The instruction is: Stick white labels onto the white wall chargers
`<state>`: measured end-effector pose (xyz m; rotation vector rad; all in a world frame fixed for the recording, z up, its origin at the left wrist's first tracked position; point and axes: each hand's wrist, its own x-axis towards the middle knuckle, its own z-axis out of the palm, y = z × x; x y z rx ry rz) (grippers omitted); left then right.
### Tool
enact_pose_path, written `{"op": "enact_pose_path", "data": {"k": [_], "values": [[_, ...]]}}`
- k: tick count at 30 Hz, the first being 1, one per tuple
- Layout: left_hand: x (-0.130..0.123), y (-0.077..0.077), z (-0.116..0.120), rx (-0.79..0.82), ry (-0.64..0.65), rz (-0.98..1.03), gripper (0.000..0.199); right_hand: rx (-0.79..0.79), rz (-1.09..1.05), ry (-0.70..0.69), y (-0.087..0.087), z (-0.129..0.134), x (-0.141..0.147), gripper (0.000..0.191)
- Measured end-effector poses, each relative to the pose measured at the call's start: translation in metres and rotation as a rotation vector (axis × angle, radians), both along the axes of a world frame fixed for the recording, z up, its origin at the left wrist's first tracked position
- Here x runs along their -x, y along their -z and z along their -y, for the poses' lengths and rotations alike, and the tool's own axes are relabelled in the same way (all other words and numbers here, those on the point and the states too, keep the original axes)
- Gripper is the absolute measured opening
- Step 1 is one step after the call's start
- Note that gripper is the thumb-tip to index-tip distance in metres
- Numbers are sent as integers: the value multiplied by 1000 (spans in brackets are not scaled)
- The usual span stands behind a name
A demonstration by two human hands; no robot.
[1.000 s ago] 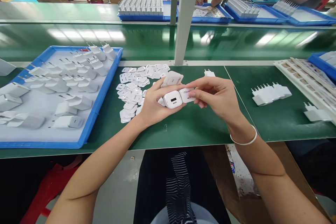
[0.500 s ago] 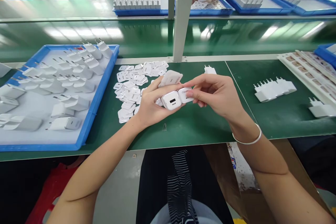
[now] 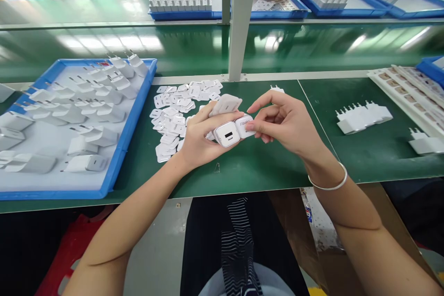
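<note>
At mid-frame, the left hand [image 3: 203, 136] gripped the white charger [image 3: 227, 134], its port face toward the camera. The right hand [image 3: 280, 122] held a narrow pinch, thumb on the printed white plate [image 3: 244, 126] beside that face. The blue tray [image 3: 114, 166] of chargers occupied the frame's left side.
</note>
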<state>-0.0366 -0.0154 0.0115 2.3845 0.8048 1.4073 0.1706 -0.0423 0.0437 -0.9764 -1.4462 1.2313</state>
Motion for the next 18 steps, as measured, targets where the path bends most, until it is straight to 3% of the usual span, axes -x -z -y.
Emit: {"op": "enact_pose_path", "data": {"k": [11, 18], "values": [[1, 1, -3, -112, 65, -11, 42, 54, -2, -45, 0, -3, -2, 48], [1, -2, 0, -70, 75, -7, 41, 50, 18, -59, 0, -1, -2, 47]]}}
